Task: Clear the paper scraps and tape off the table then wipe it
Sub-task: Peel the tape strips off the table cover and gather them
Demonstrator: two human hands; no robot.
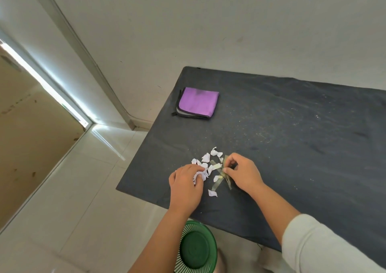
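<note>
Paper scraps (205,164) lie in a loose white cluster near the front left corner of the dark table (292,126), mixed with a few strips of yellowish tape (217,184). Furthest left on the table, well apart from the mess toward the back edge, sits a folded purple cloth (197,103), presumably for the wiping, which has not begun. Below the table's front edge on the floor stands a green bin (197,249), likely where the scraps should go.

Moving right, the left hand (186,187) has its fingers curled over the left side of the scrap pile, gathering some pieces under them. Just beside it, the right hand (242,173) pinches a piece of tape between thumb and fingertips, at the right edge of the cluster.

The scraps look weightless and flimsy, easily scattered, so bunching them into a palmful should work better than picking singly. The tape probably clings to the tabletop; lifting it from a loose end seems wisest.
</note>
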